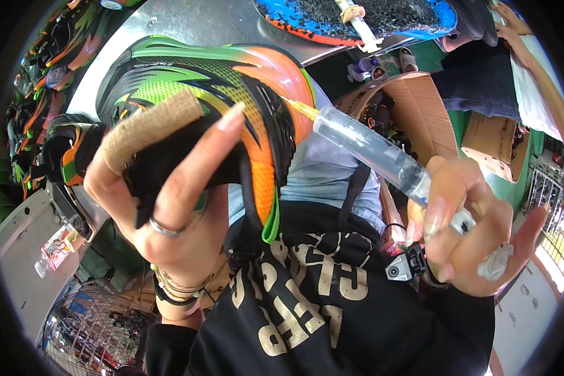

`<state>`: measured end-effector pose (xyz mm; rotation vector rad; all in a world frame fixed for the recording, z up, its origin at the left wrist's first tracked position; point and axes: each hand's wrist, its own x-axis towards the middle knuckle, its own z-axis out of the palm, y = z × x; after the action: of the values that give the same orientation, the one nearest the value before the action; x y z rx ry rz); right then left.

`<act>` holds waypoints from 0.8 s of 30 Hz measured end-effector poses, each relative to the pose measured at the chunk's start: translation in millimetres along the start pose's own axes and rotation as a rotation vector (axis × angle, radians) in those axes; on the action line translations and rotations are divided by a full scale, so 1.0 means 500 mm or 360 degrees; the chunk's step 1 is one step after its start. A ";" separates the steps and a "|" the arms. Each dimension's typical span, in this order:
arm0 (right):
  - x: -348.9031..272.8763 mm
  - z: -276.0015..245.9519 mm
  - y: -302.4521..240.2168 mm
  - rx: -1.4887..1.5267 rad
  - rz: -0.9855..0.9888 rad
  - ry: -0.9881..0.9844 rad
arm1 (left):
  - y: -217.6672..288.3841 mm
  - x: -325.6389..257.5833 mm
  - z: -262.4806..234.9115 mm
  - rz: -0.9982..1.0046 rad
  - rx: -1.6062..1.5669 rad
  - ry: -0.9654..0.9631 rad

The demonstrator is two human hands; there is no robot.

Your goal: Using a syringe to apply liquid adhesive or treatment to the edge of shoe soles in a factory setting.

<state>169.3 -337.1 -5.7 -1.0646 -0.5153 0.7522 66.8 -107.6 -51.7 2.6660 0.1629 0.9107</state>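
Hands (172,216) (470,247), shoe (247,94), syringe (366,143); open carton (431,119) behind

Green, black, orange shoe (188,69) (glare-washed panel (276,70) perhaps pinkish), clear syringe (363,144), yellow tip (302,109)

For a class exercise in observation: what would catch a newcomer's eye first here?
Probably the bright green, orange and black shoe, left of centre, held in the left fingers. Next, the clear syringe, right of centre, held in the right fingers, its yellow tip pointing at the shoe.
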 end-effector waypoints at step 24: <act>0.099 0.037 0.103 -0.0767 -0.0930 0.0048 | -0.104 0.218 -0.019 -0.0650 -0.0537 -0.0520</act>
<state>172.9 -274.2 -44.0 -1.2763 -0.9591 0.0902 146.7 -33.4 0.9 2.3019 0.4167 0.3343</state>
